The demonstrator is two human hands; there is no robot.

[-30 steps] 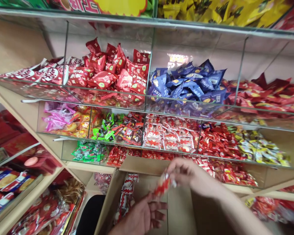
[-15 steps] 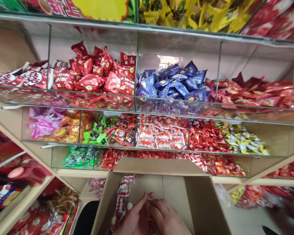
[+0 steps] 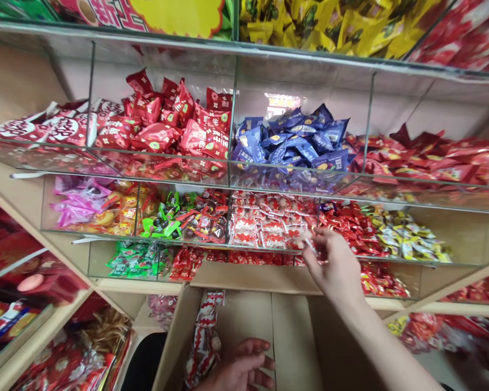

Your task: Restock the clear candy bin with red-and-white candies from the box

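Observation:
My right hand [image 3: 334, 264] is raised to the front glass edge of the bin of red-and-white candy packets [image 3: 269, 220], its fingers pinched on a small red-and-white candy packet [image 3: 309, 243]. Down inside the open cardboard box [image 3: 293, 347] rests my left hand [image 3: 238, 366], fingers curled and loosely apart, right beside a string of red-and-white candy packets [image 3: 206, 339] hanging down the box's left wall. Nothing shows inside the left hand.
Glass-fronted bins fill the shelves: red packets [image 3: 175, 122], blue packets [image 3: 293, 138], pink, green and yellow sweets below. Wooden side shelves [image 3: 36, 326] at the left hold more red goods. Yellow bags [image 3: 330, 21] lie on the top shelf.
Both hands were together low in the box half a second ago. My right hand has since risen to the red-and-white candy bin with a packet; the left stays in the box.

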